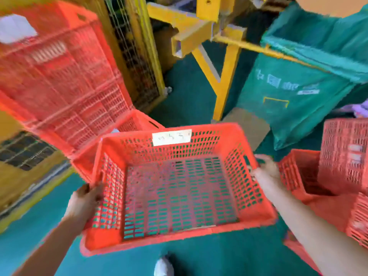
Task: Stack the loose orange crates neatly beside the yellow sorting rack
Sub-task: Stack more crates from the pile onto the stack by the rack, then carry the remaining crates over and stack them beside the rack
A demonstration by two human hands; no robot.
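Observation:
I hold an empty orange crate (179, 188) level above the green floor, open side up, with a white label on its far wall. My left hand (85, 202) grips its left wall and my right hand (262, 172) grips its right rim. A tall stack of orange crates (59, 76) leans at the upper left, just beyond the held crate. The yellow sorting rack (225, 76) stands behind, its mesh side (135, 56) next to the stack.
More loose orange crates (338, 172) lie at the right, some tipped on their sides. A green sack (294, 92) hangs from the rack's bar at the upper right. A piece of cardboard (247, 126) lies on the floor. My shoe (163, 267) shows at the bottom.

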